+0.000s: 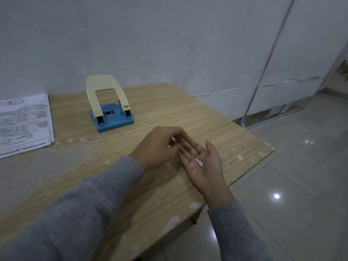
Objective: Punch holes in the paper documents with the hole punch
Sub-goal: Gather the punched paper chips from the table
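one stack of paper documents (23,125) at the left edge of the wooden table (169,110), lying flat, partly cut off by the frame, its printed text upside down to the wearer and its long axis running from the near edge toward the wall. one hole punch (110,103), blue base with cream lever raised, standing to the right of the stack and apart from it, close to the wall; its long axis runs front to back, the lever's rounded end pointing to the wall and the blue base toward the wearer, turned slightly right. both hands lie nearer the wearer and right of the punch, well apart from it and from the stack. left hand (160,147), grey sleeve (84,204), palm down, fingers curled loosely together over the fingers of the other hand, gripping nothing visible. right hand (204,162), palm up and spread flat near the table's right edge, carrying a few small white paper bits (199,162) loose in the palm.
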